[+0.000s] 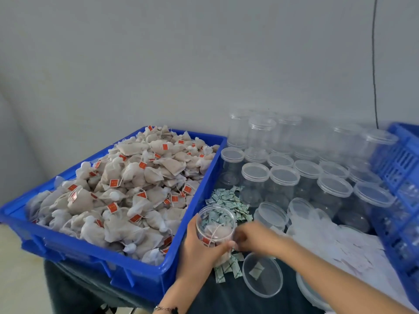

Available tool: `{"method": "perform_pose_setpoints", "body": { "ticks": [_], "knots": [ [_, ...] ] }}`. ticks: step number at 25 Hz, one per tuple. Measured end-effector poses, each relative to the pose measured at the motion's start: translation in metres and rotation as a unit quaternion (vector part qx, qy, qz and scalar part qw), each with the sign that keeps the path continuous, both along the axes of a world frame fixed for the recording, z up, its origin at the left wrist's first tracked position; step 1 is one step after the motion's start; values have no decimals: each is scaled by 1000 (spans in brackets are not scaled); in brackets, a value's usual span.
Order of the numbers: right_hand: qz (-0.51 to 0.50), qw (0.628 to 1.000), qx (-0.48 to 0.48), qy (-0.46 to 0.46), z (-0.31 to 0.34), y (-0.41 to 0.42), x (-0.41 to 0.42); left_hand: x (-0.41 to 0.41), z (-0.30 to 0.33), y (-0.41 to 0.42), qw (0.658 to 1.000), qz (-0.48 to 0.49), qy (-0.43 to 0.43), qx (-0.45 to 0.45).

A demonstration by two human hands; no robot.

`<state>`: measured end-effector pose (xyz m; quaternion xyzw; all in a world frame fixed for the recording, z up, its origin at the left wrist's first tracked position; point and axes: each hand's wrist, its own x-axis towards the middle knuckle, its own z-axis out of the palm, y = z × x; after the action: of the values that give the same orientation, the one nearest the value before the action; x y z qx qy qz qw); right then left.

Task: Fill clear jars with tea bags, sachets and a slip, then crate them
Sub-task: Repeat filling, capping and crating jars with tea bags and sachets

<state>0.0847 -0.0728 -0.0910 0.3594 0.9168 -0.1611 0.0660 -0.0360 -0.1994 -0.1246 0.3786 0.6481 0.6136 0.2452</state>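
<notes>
Far left: blue tray heaped with tea bags; its right wall stands just beside the left hand's knuckles.

Left hand: fingers curled round the lower wall of an open clear jar, held tilted just off the table. A few tea bags show inside; jar far from full.

Sachets: loose green-white pile lying beyond and under the held jar, some just below the left fingers.

Right hand: fingers bunched at the jar's right side, near the left thumb. Blurred; cannot tell whether they pinch a sachet or nothing.

Loose lid lies flat just under the right wrist, one sachet on it.

Judgement: step in hand is loading sachets. Keep the mouth tipped toward the right fingers, drop pieces well past the rim, hold the jar low on its wall.

Room: lidded empty jars crowd beyond the right fingers; white slips lie right of the forearm, blue crate at far right. Free travel is narrow: tray wall left, jars ahead. The open lane runs back toward the body.
</notes>
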Motion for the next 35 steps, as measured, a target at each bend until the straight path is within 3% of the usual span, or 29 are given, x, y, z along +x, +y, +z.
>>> {"method": "perform_pose_setpoints", "body": {
  "ticks": [12, 18, 21, 24, 26, 30, 35],
  "knots": [
    [-1, 999, 16, 36, -40, -6, -3, -2, -15, 2, 999, 2, 46, 0],
    [-84, 987, 30, 135, -15, 11, 19, -4, -16, 1, 997, 6, 77, -8],
    [-114, 963, 41, 241, 22, 5, 30, -5, -16, 1, 996, 4, 90, -9],
    [-66, 928, 52, 362, 52, -23, 25, -3, -16, 2, 995, 11, 97, -14],
    [-6, 919, 70, 388, 64, -41, 17, -1, -13, 1, 995, 14, 101, -9],
    [78, 941, 101, 314, 58, -47, -1, 0, -8, -1, 994, 9, 106, -19],
    [96, 964, 148, 198, 33, -43, -2, -1, -8, 0, 993, 12, 112, -17]
  ]
}}
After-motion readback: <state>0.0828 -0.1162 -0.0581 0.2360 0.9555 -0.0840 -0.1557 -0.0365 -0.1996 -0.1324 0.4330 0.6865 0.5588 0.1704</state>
